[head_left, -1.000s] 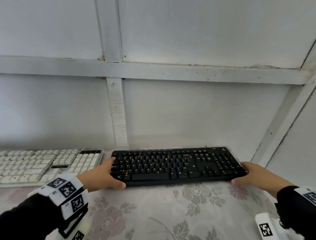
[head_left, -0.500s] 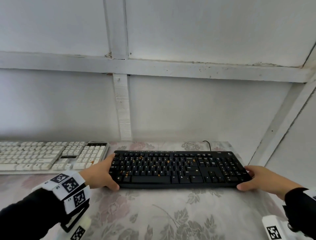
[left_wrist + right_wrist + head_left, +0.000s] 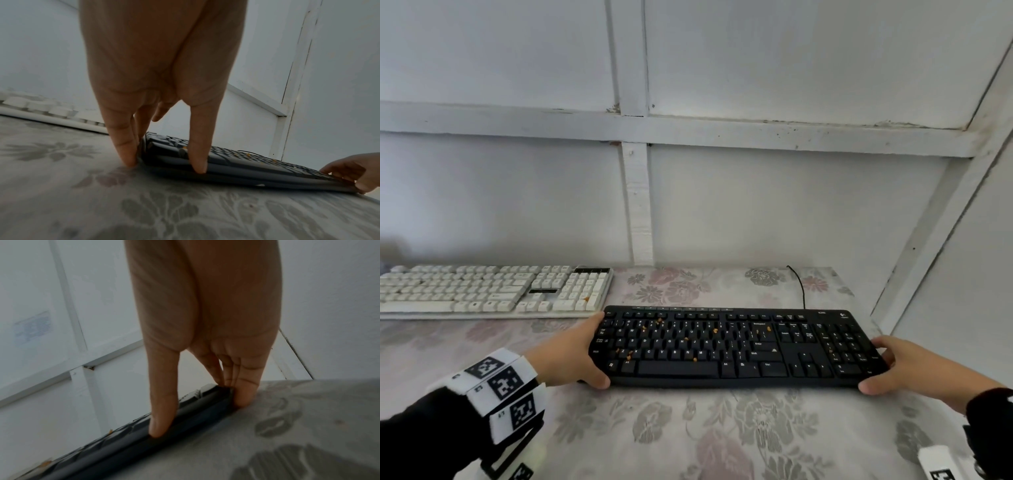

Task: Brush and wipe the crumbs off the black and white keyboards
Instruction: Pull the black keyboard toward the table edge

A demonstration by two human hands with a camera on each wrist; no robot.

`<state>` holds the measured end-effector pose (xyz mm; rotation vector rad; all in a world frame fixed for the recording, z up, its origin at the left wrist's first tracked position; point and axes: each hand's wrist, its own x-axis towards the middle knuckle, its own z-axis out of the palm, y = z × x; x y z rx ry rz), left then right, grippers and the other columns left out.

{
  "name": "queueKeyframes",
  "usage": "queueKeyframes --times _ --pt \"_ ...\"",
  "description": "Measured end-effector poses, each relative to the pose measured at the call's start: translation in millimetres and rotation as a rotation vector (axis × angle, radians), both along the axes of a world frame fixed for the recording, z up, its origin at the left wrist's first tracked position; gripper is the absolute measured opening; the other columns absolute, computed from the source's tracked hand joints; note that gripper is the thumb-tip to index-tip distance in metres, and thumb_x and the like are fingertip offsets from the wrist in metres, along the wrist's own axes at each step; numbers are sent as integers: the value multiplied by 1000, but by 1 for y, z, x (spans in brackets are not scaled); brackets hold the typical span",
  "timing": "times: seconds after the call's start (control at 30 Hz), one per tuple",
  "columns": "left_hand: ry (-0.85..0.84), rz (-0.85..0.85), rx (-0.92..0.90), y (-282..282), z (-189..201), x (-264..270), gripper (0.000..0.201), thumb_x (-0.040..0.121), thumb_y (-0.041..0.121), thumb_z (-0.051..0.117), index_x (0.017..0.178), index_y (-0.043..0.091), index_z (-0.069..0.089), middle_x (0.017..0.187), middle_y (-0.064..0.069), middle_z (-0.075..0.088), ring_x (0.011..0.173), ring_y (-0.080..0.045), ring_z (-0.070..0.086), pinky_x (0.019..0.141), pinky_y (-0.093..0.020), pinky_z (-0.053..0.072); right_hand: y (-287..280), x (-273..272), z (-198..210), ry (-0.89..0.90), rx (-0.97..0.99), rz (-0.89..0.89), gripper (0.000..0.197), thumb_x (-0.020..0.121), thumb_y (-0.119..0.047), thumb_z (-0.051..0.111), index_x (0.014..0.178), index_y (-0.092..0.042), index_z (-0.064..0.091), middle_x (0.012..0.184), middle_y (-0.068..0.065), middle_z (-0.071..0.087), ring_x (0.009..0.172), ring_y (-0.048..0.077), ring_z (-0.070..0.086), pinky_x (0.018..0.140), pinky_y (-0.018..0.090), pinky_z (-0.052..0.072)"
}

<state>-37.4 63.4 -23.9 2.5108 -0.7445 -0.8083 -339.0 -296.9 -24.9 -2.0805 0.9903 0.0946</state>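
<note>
Floral tablecloth [image 3: 722, 438], white keyboard [image 3: 493, 291] beside hand-held black keyboard [image 3: 739, 346]

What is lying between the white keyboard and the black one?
Nothing: only bare flowered tablecloth separates the white keyboard and black keyboard, seen in the head view.

Two keyboards on the flower-patterned tablecloth [image 3: 722, 438]: one flat black plastic keyboard [image 3: 736, 346] at centre frame, one white plastic keyboard with pale keycaps [image 3: 489, 291] at left. Two bare hands in view: left hand [image 3: 566, 359], right hand [image 3: 907, 366]. Small orange crumbs [image 3: 715, 331]: roughly a dozen countable on the black keys, one on the white keys.
</note>
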Motion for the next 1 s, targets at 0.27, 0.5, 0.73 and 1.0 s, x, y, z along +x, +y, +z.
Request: queueKeyframes --times 0.27,0.5,0.73,1.0 --pt "13 20 -82 33 0 -21 90 70 6 77 142 22 25 93 29 40 83 3 52 67 -8 38 33 -12 2 29 1 -9 58 62 -11 86 110 -15 54 95 9 64 81 19 65 65 23 44" --pt "57 18 -151 77 -12 -9 83 61 -1 79 128 30 40 114 15 55 90 -11 62 77 -23 51 65 -6 2 67 -48 -4 67 49 -25 92 106 -18 57 93 4 68 81 17 67 71 27 48" --pt "64 20 -175 121 -14 10 87 54 6 79 120 42 35 118 15 55 81 -9 64 69 -21 51 104 14 2 92 -34 15 56 60 -11 87 105 -14 55 93 6 64 78 15 63 63 21 41" --pt "69 35 -138 171 -11 40 88 54 10 77 121 44 30 117 15 54 86 -15 66 75 -28 55 156 51 5 138 -43 62 50 66 -15 83 104 -15 51 99 5 59 82 14 61 59 16 43"
